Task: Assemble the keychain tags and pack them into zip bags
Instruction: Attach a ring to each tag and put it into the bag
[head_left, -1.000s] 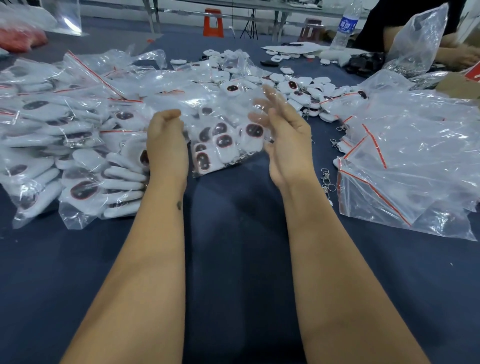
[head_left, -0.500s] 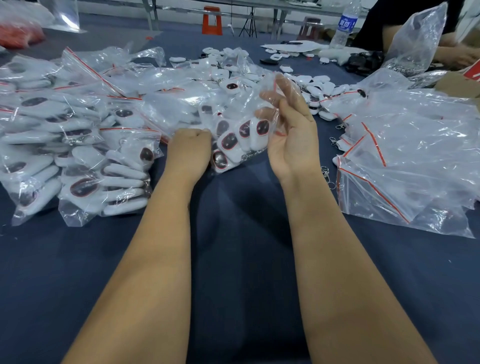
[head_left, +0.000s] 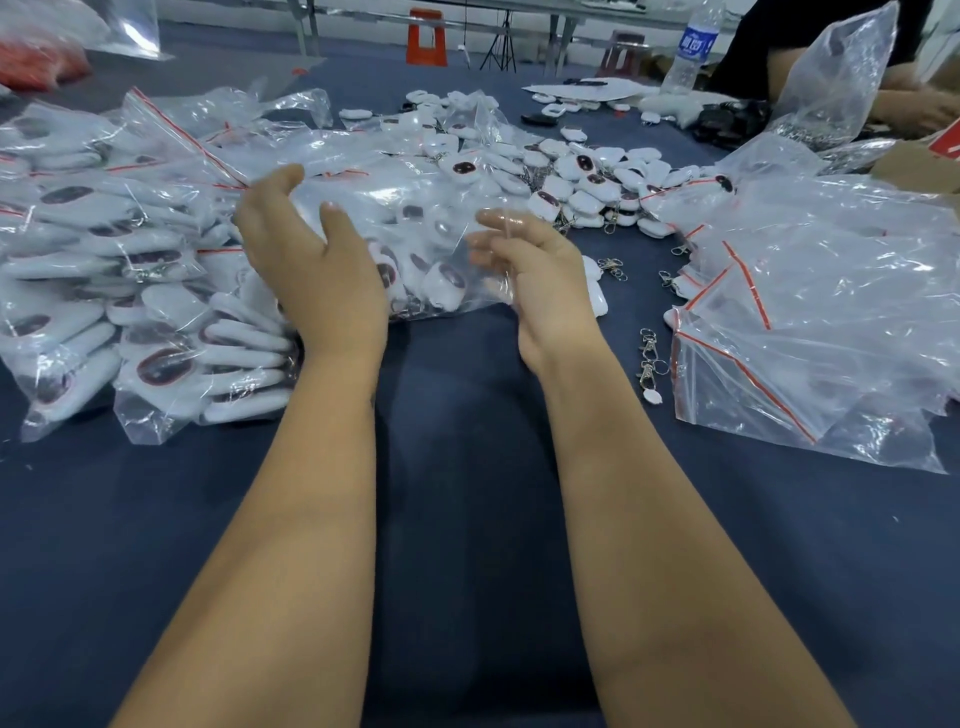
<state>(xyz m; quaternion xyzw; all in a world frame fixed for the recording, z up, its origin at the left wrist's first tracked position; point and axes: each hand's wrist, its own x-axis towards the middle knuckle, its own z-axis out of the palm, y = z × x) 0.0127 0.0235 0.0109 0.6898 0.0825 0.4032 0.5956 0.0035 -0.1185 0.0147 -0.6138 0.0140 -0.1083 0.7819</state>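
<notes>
A clear zip bag filled with white keychain tags with dark red ovals lies between my hands on the dark blue table. My left hand is open with straight fingers, its palm against the bag's left side. My right hand has its fingers curled into the bag's right edge, and plastic film covers the fingertips. Loose white tags lie in a heap behind my right hand.
Filled zip bags are stacked at the left. Empty zip bags with red strips are piled at the right, with loose metal clasps beside them. A water bottle and another person's arm are at the far right.
The filled bag has come down from its raised tilt and shifted left. My left hand has opened from a fist against it. My right hand has dropped lower on the bag's edge.
</notes>
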